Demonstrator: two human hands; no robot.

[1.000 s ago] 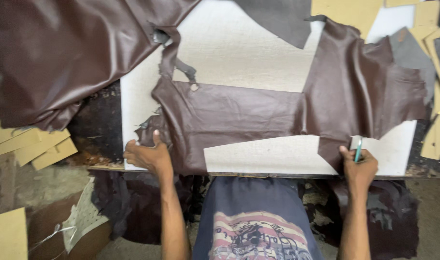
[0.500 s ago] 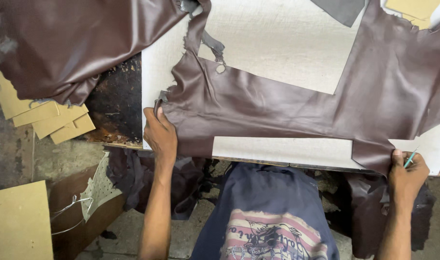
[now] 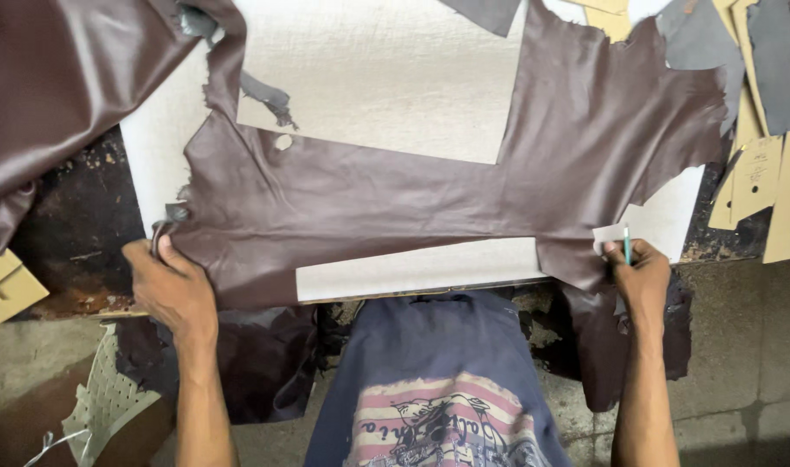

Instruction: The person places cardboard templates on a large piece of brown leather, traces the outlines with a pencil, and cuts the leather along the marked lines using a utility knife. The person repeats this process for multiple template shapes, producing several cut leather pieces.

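Across the white bench (image 3: 395, 78) lies the brown leather hide (image 3: 369, 199), limp and thin, likely light and prone to stretch, best taken by its near edges. The left hand (image 3: 172, 290) pinches its near-left corner in a closed grip; the right hand (image 3: 642, 277) clasps a teal pen (image 3: 626, 244) at the near-right flap.

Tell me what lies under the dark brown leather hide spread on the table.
Under the dark brown leather hide lies a white cutting board, bare through the hide's cut-outs. Whatever sits on the board beneath the leather itself is covered and cannot be seen.
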